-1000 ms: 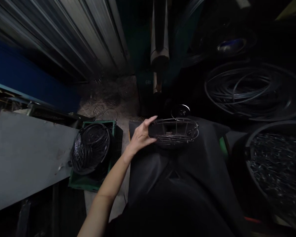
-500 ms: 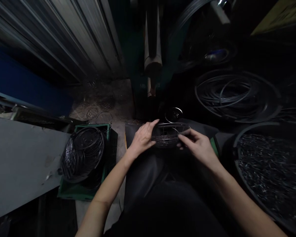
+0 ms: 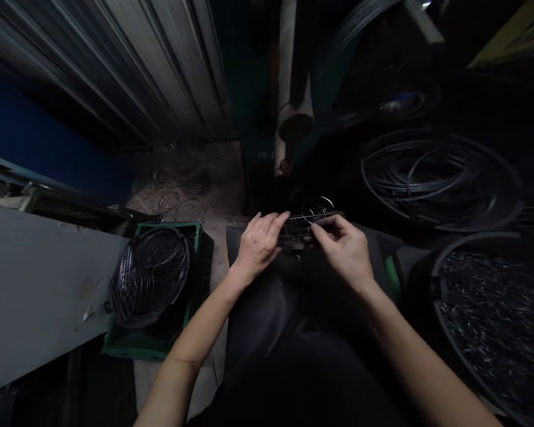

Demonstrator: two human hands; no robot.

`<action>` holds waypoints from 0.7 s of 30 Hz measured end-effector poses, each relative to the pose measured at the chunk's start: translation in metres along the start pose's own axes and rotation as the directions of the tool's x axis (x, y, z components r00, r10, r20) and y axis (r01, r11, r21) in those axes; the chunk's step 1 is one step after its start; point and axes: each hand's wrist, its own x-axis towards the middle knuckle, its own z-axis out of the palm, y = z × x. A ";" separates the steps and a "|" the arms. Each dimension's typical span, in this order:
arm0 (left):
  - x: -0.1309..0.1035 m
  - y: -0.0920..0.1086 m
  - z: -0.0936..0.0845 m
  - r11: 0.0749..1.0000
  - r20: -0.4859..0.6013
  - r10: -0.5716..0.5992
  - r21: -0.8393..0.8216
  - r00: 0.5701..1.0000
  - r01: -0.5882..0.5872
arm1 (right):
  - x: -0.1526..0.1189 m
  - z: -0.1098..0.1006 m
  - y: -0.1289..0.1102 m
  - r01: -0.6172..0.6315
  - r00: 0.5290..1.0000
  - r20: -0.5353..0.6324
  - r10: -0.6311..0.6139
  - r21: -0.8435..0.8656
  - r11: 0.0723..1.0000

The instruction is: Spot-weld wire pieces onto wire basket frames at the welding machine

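A dark wire frame (image 3: 297, 228) lies between my hands above my lap, dim and partly covered by my fingers. My left hand (image 3: 261, 242) grips its left end, fingers over the top and thumb below. At its right side my right hand (image 3: 342, 244) is closed in a pinch, with thumb and forefinger against the wire. A shiny metal ring (image 3: 321, 204) shows just behind the frame, below the machine's round post (image 3: 295, 121).
On the left, a green crate (image 3: 196, 237) bears a basin of wire rings (image 3: 153, 276). To the right stand a tub with coiled wire (image 3: 427, 169) and a large tub of small metal pieces (image 3: 498, 314). A grey panel (image 3: 35, 296) juts in from the left.
The wire frame has tilted and now appears narrower, closer to the ring behind it. My right hand has moved left and slightly up along it. The view has shifted a little.
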 end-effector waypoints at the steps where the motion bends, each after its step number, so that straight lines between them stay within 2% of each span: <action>1: 0.001 -0.001 0.000 1.000 0.000 -0.013 -0.004 1.000 0.013 | 0.000 0.003 -0.003 0.050 0.998 -0.022 -0.052 -0.052 0.997; 5: 0.003 -0.007 0.002 0.998 -0.042 -0.053 -0.020 0.998 0.052 | 0.000 0.014 -0.007 0.258 0.955 -0.082 -0.284 -0.239 0.936; 9: 0.007 -0.011 0.005 0.999 -0.110 -0.042 -0.020 0.993 0.040 | 0.004 0.021 -0.004 0.351 0.894 -0.146 -0.424 -0.360 0.865; 11: 0.008 -0.014 0.006 0.999 -0.137 -0.033 -0.021 0.990 0.030 | 0.007 0.024 -0.003 0.360 0.882 -0.165 -0.441 -0.367 0.858; 21: 0.018 -0.036 0.013 0.999 -0.208 -0.043 -0.003 0.977 0.043 | 0.029 0.039 0.009 0.394 0.884 -0.160 -0.439 -0.249 0.885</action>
